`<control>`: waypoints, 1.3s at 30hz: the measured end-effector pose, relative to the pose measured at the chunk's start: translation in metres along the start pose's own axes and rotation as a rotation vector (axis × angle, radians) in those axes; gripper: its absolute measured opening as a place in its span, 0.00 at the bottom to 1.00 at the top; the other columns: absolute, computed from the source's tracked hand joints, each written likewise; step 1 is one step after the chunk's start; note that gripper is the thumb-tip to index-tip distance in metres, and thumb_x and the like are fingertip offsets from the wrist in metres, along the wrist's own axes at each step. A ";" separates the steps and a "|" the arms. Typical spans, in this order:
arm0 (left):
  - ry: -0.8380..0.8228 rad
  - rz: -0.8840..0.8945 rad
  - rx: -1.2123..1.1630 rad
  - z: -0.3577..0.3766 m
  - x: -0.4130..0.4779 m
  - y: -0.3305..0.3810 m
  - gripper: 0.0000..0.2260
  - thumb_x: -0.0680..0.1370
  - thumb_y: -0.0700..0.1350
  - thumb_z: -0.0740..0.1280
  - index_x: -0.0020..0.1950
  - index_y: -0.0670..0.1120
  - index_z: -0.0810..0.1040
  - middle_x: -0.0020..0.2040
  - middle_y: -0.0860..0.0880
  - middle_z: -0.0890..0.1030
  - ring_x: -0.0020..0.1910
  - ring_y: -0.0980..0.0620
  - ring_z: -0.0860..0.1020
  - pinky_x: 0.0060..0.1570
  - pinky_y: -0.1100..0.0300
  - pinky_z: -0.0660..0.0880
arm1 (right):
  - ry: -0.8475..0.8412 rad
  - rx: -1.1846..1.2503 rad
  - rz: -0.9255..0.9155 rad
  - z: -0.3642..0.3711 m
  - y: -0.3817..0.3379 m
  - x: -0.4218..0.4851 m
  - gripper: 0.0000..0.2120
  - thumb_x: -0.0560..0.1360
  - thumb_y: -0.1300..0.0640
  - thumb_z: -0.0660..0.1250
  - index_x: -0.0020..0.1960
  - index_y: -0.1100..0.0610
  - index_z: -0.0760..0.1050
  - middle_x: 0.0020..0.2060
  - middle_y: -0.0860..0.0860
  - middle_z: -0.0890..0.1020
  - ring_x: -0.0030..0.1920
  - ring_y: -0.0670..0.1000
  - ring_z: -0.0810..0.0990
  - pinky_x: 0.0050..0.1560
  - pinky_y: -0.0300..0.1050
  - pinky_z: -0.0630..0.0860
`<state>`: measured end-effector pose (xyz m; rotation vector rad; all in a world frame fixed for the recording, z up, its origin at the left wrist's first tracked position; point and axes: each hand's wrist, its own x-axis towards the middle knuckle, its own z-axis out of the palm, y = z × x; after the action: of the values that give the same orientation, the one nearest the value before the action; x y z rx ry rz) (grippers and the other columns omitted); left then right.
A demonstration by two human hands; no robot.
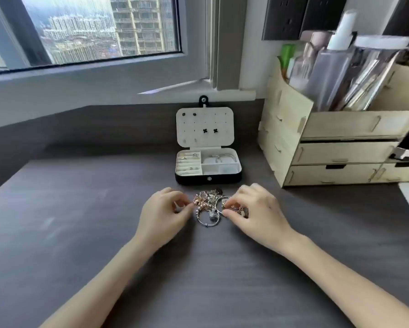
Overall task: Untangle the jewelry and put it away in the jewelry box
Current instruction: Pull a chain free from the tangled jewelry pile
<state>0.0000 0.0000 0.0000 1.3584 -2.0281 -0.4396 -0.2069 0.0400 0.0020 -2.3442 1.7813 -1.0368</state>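
A tangled pile of jewelry [209, 205], chains, beads and silver bangles, lies on the dark desk just in front of the jewelry box [207, 179]. The box is black outside, white inside, with its lid standing open; earrings are pinned in the lid and rings and bangles lie in the compartments. My left hand [165, 211] pinches the pile's left edge with thumb and fingertips. My right hand [253, 210] pinches a piece at the pile's right edge, covering part of it.
A pale wooden drawer organizer [336, 147] holding bottles and tubes stands at the right, close to the box. A window sill and wall run behind the box. The dark wood desk [80, 209] stretches out to the left and toward me.
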 end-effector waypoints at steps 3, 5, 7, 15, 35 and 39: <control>-0.002 -0.056 0.034 0.005 0.004 0.001 0.12 0.65 0.59 0.65 0.36 0.52 0.80 0.35 0.55 0.76 0.36 0.58 0.74 0.35 0.67 0.66 | 0.037 -0.044 -0.013 0.008 -0.005 0.006 0.14 0.67 0.41 0.63 0.35 0.49 0.80 0.32 0.45 0.77 0.36 0.49 0.73 0.36 0.42 0.70; -0.017 -0.047 0.074 0.011 0.005 0.003 0.14 0.63 0.61 0.64 0.36 0.53 0.78 0.35 0.56 0.76 0.38 0.56 0.74 0.37 0.64 0.65 | 0.035 -0.046 -0.004 0.012 -0.008 0.003 0.13 0.67 0.42 0.63 0.36 0.50 0.79 0.32 0.45 0.76 0.36 0.49 0.73 0.36 0.42 0.70; -0.032 -0.011 0.098 0.016 0.004 0.003 0.11 0.64 0.57 0.63 0.36 0.51 0.77 0.35 0.57 0.74 0.40 0.52 0.74 0.40 0.61 0.64 | 0.041 -0.046 -0.022 0.015 -0.010 -0.002 0.11 0.67 0.44 0.63 0.38 0.50 0.78 0.33 0.44 0.76 0.37 0.49 0.73 0.37 0.42 0.70; -0.029 0.047 -0.006 0.015 -0.005 -0.001 0.04 0.66 0.50 0.63 0.35 0.51 0.74 0.33 0.59 0.71 0.38 0.54 0.71 0.41 0.62 0.63 | -0.045 -0.068 -0.140 0.017 -0.015 -0.007 0.14 0.69 0.43 0.64 0.48 0.50 0.80 0.38 0.44 0.73 0.41 0.47 0.69 0.43 0.44 0.67; -0.294 -0.220 -0.948 -0.020 -0.030 0.017 0.04 0.79 0.36 0.57 0.47 0.39 0.70 0.31 0.48 0.78 0.29 0.52 0.76 0.32 0.61 0.74 | -0.257 0.191 -0.178 0.016 -0.034 -0.013 0.13 0.73 0.47 0.61 0.49 0.53 0.78 0.43 0.44 0.75 0.46 0.47 0.70 0.49 0.44 0.67; -0.326 -0.219 -0.978 -0.024 -0.036 0.018 0.04 0.79 0.37 0.58 0.46 0.39 0.71 0.31 0.46 0.76 0.30 0.50 0.74 0.32 0.61 0.73 | -0.188 0.260 -0.155 0.016 -0.039 -0.014 0.11 0.73 0.48 0.63 0.40 0.54 0.78 0.41 0.43 0.76 0.45 0.47 0.72 0.48 0.43 0.68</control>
<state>0.0131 0.0424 0.0167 0.8941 -1.4943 -1.5812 -0.1674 0.0602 -0.0018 -2.3558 1.3326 -0.9600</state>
